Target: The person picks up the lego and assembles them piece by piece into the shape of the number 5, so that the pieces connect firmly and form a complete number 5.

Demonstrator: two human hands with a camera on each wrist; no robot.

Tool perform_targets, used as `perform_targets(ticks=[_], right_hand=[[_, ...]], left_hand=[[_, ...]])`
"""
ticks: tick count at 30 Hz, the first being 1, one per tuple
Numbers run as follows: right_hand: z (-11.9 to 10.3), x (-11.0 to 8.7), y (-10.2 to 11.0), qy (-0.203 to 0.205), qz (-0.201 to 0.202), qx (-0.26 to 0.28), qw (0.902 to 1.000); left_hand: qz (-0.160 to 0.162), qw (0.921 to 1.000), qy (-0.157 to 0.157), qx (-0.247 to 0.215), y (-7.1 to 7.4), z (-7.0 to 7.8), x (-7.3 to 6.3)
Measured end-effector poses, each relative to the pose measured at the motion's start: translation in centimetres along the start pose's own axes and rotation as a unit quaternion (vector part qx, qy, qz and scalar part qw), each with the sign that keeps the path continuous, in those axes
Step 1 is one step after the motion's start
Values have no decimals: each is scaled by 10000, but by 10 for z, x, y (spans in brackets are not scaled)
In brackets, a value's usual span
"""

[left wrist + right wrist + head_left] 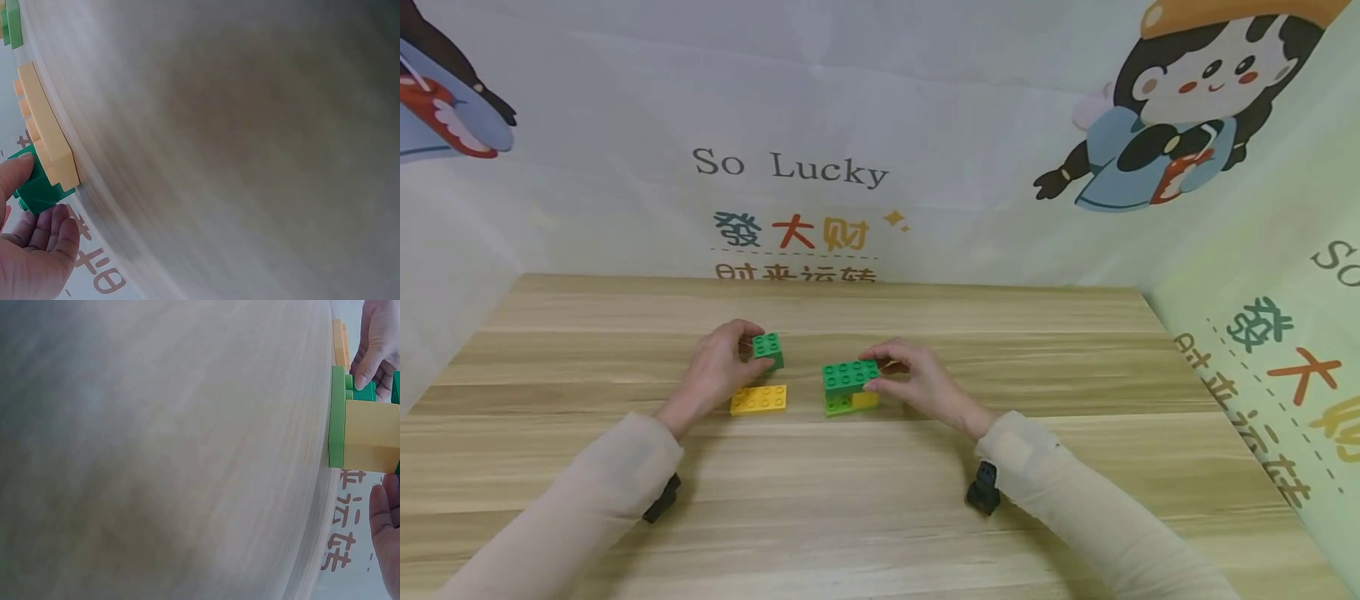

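My left hand [718, 360] pinches a small green toy building block [768, 352] between thumb and fingers. Just in front of that block, a flat yellow block [759, 400] with two rows of studs lies on the table. To the right stands a stack: a light green flat block [336, 419] at the bottom, a yellow block [372, 436] on one end of it, and a longer dark green block [847, 377] over the top. The right hand [917, 385] grips the dark green block by its right end, thumb on the near side. Only its edge shows in the right wrist view.
The wooden table [820, 508] runs back to a printed white cloth [955, 200] that rises behind it. Another printed cloth [1247, 258] closes off the right side. Both sleeves have a dark device [983, 489] strapped near the wrist.
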State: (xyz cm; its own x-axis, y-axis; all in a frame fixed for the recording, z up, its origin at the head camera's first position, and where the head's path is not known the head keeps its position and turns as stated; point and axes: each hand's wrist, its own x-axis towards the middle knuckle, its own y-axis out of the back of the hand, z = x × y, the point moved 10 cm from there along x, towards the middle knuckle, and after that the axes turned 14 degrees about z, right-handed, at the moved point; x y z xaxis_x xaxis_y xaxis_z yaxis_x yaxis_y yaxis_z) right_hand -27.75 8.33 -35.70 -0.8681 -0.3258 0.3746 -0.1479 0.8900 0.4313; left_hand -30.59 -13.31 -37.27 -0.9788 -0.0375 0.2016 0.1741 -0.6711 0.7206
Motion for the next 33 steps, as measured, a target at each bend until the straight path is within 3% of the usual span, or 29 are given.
perform_targets(ticks=[9,15,26,33], right_hand=[[1,-1,-1,-21,2,80,10000],[1,-1,-1,-51,5,62,10000],[3,0,0,19,30,64,10000],[3,-1,-1,-17,-11,92,10000]], left_hand=[[46,9999,-46,97,0,1,0],[-4,9999,63,-138,3,8,-5],[7,9937,-59,-1120,4,47,-19],[10,9903,-333,-1352,0,69,-25]])
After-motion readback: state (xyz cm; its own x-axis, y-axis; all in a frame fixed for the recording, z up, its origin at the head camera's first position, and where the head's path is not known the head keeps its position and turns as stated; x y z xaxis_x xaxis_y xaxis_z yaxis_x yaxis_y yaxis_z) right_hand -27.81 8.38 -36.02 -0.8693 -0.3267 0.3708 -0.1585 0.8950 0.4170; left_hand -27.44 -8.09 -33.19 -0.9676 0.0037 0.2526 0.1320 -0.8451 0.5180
